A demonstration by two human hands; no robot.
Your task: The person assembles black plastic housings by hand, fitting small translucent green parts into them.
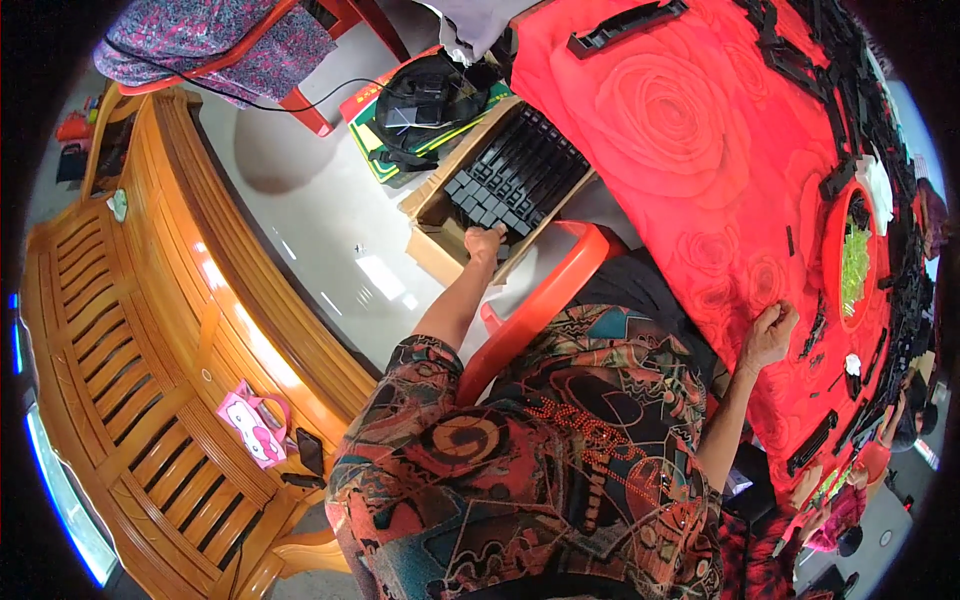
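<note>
My left hand (484,243) reaches down into an open cardboard box (433,258) at the near edge of its contents. Its fingers are closed at the end of one of the long black plastic parts (520,170) packed there in rows. Over the red rose-patterned tablecloth (660,110), my right hand (768,335) is closed with its fingertips pressed together. Whatever it may hold is too small to make out. Small black pieces (813,335) lie on the cloth just right of that hand.
A red tub (829,262) holding green pieces stands on the table's right, among black parts. One long black part (625,27) lies at the far edge. A red plastic chair (545,300) is beside me, a wooden bench (190,300) at left. Other people's hands (808,500) are at lower right.
</note>
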